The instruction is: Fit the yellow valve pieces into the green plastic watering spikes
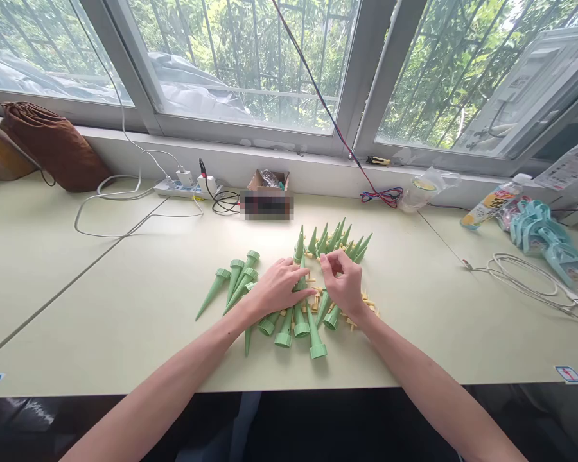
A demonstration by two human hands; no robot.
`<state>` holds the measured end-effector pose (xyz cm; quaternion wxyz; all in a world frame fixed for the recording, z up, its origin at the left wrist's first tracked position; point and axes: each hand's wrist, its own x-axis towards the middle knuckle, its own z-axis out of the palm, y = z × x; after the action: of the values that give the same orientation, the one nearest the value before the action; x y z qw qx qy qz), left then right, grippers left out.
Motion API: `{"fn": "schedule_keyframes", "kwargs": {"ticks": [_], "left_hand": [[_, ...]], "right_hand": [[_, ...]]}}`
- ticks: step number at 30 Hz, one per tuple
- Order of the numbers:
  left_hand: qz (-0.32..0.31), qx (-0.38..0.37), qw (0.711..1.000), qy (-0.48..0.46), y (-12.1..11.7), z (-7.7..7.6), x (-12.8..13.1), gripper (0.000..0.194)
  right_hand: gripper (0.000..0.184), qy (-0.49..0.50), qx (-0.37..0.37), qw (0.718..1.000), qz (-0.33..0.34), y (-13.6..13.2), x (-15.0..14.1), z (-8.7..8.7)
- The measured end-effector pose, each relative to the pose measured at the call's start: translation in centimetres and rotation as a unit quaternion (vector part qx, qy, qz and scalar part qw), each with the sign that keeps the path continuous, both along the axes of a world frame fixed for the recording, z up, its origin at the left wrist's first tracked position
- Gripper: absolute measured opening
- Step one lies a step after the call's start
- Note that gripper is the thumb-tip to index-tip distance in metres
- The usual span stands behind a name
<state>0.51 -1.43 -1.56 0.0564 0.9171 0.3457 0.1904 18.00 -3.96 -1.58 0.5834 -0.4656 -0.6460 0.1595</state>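
My left hand reaches palm-down over a pile of green plastic plant watering spikes, its thumb and index finger apart. A green spike shows between those fingers, but I cannot tell whether they grip it. My right hand is closed in a pinch just to the right, with what looks like a small yellow plastic fitting at the fingertips. Behind the hands, several green spikes stand points up with yellow fittings at their bases. Loose yellow fittings lie by my right wrist, partly hidden.
More spikes lie at the left. Along the window stand a brown bag, a power strip, a small cardboard box and a bottle. Light-blue plastic items and a white cable lie at the right.
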Motion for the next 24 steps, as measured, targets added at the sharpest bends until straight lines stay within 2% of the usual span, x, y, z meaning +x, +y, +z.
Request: {"fn": "schedule_keyframes", "kwargs": {"ticks": [9,16,20,24], "left_hand": [[0.007,-0.009,0.998,-0.057,0.0,0.5,-0.2,0.04],[0.112,-0.02,0.981,-0.16,0.3,1.0,-0.3,0.02],[0.152,-0.026,0.977,-0.15,0.6,1.0,-0.6,0.016],[0.157,-0.032,0.98,-0.122,0.8,0.9,-0.8,0.015]], "right_hand": [[0.024,-0.013,-0.006,1.0,0.007,0.0,0.0,0.0],[0.025,-0.011,-0.01,1.0,0.015,0.0,0.0,0.2],[0.026,-0.011,-0.013,1.0,0.015,0.0,0.0,0.2],[0.026,-0.011,-0.011,1.0,0.011,0.1,0.0,0.1]]}}
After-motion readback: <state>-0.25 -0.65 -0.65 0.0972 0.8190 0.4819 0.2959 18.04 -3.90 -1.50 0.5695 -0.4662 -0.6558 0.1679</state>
